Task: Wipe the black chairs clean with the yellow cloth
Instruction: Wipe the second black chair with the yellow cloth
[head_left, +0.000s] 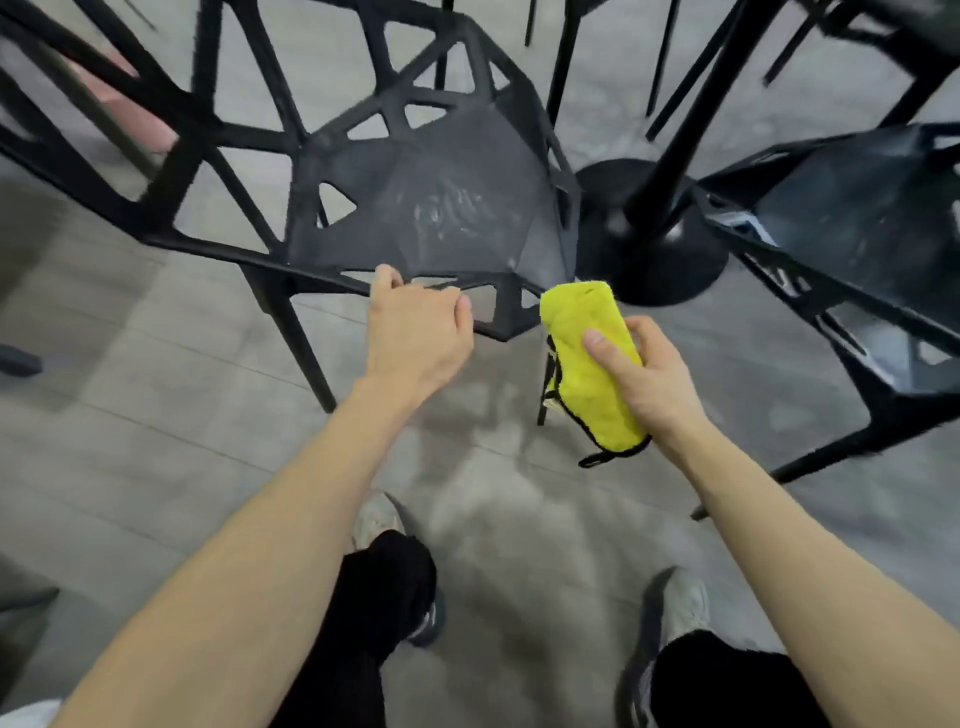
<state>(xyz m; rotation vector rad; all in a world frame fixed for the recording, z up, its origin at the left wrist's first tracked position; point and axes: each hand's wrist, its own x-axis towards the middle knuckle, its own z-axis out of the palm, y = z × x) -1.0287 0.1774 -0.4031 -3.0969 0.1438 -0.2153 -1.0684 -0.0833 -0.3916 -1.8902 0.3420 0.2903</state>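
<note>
Your yellow cloth (589, 364) is folded into a pad and gripped in your right hand (644, 379), thumb across its top, held in the air just off the near right corner of the black chair (431, 208) in front of you. It does not seem to touch the chair yet. That seat shows pale, dusty smears across its middle, so I judge this chair is the one in hand and its wiping is not finished. Your left hand (415, 332) curls over the near front edge of the seat frame, steadying it. A second black chair (852, 218) stands to the right, with a black table base (649, 234) between the two, all on the grey floor (156, 415). Next, lower the cloth flat onto the smeared patch and keep the chair braced.
</note>
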